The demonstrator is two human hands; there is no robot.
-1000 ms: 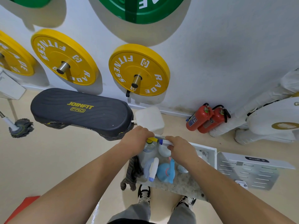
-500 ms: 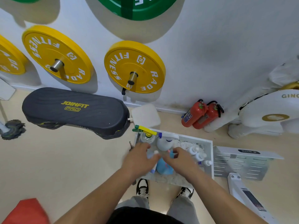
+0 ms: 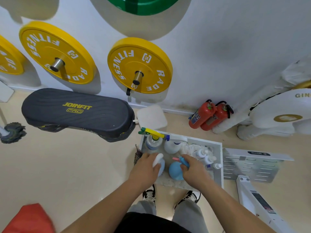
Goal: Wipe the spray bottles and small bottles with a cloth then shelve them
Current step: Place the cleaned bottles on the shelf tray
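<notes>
A white shelf (image 3: 218, 165) with a speckled top holds the bottles. My left hand (image 3: 145, 167) grips a spray bottle with a white head (image 3: 159, 161) at the shelf's front left. My right hand (image 3: 193, 168) is closed on the neck of a round blue spray bottle (image 3: 175, 170) with a pink trigger. Behind them stand a clear bottle with a yellow-green sprayer (image 3: 152, 140) and a white spray bottle (image 3: 173, 144). Several small white bottles (image 3: 206, 157) cluster at the right. A dark cloth (image 3: 138, 154) hangs over the shelf's left edge.
A black Joinfit step board (image 3: 77, 113) lies left of the shelf, a white pad (image 3: 151, 116) behind it. Yellow weight plates (image 3: 139, 66) hang on the wall. Two red fire extinguishers (image 3: 207, 116) lean at the wall. A perforated white panel (image 3: 252, 165) sits right. My shoes (image 3: 149, 194) are under the shelf.
Both hands came back from the rear bottles to the front of the shelf. The left hand closed on the white-headed sprayer and the right on the blue one.
</notes>
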